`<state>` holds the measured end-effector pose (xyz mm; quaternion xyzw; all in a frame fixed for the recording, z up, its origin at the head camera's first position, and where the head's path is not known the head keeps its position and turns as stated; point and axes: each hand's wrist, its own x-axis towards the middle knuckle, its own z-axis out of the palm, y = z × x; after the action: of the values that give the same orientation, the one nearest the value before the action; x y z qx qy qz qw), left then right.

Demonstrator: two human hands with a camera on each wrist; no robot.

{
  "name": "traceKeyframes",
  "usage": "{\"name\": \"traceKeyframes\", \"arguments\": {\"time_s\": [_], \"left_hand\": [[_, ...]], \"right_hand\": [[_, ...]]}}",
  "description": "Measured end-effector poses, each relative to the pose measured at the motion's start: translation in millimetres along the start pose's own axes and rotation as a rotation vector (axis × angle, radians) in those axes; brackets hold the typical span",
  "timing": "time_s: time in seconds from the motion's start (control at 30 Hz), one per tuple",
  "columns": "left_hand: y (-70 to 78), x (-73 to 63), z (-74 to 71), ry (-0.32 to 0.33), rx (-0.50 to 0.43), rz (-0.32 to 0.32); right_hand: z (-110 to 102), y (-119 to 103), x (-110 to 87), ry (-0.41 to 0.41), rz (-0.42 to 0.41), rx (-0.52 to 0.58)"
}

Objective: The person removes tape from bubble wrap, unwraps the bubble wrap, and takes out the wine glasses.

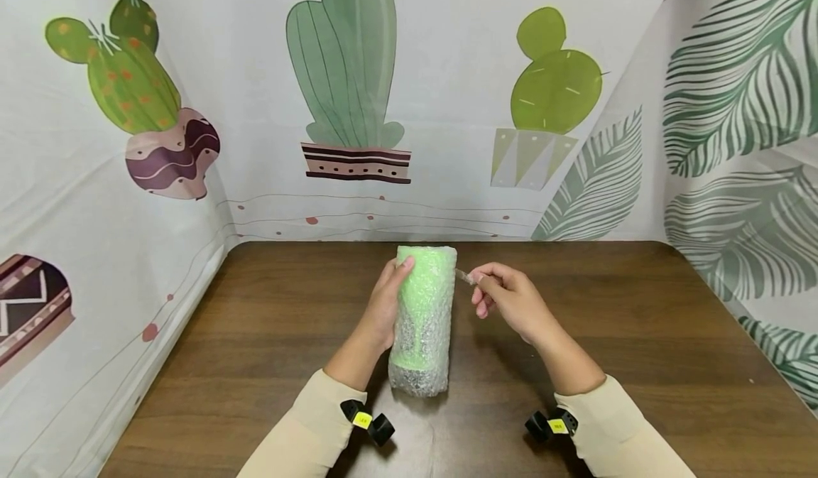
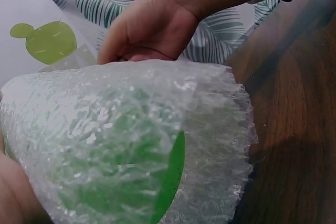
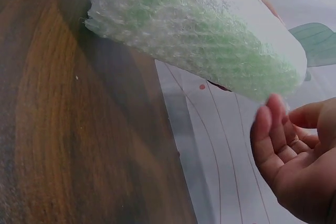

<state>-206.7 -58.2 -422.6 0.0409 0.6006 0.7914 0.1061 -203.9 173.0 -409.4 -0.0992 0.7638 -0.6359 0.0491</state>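
A tall green item wrapped in bubble wrap (image 1: 423,322) stands tilted over the table. Through the cloudy plastic its green part looks wide at the top and narrow lower down; its exact kind is hidden. My left hand (image 1: 383,307) grips the bundle from its left side, thumb on the front. At the bundle's upper right edge, my right hand (image 1: 511,300) pinches a short strip of clear tape (image 1: 464,276) between thumb and forefinger. The right wrist view shows the right hand (image 3: 299,156) close beside the bundle's end. Ragged wrap edges (image 2: 239,145) show in the left wrist view.
The brown wooden table (image 1: 268,336) lies beneath both hands. Behind it hangs a white cloth (image 1: 447,208) printed with cacti and leaves, meeting the table's back edge. Each wrist wears a small black camera, one at the left (image 1: 381,428) and one at the right (image 1: 540,427).
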Motion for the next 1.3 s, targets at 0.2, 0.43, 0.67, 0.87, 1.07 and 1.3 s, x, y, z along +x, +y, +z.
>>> {"name": "traceKeyframes", "arguments": {"time_s": [0.2, 0.43, 0.67, 0.87, 1.07, 1.3], "left_hand": [[-2.4, 0.3, 1.5, -0.02, -0.01, -0.012], [-4.9, 0.6, 3.4, -0.075, -0.029, -0.016], [-3.7, -0.6, 4.4, -0.062, 0.012, -0.024], [-3.5, -0.5, 4.3, -0.067, -0.012, -0.016], [-2.4, 0.7, 4.8, -0.063, -0.005, -0.014], [-3.4, 0.2, 4.5, -0.07, 0.019, -0.031]], "right_hand": [[0.8, -0.5, -1.5, 0.013, -0.015, -0.042], [0.8, 1.7, -1.1, -0.022, -0.035, 0.005], [0.9, 2.6, -1.3, -0.081, -0.083, -0.013], [0.3, 3.1, -0.1, -0.055, -0.082, -0.058], [-2.1, 2.0, -0.8, 0.019, -0.074, -0.161], [0.9, -0.4, -1.9, -0.066, -0.032, -0.007]]}}
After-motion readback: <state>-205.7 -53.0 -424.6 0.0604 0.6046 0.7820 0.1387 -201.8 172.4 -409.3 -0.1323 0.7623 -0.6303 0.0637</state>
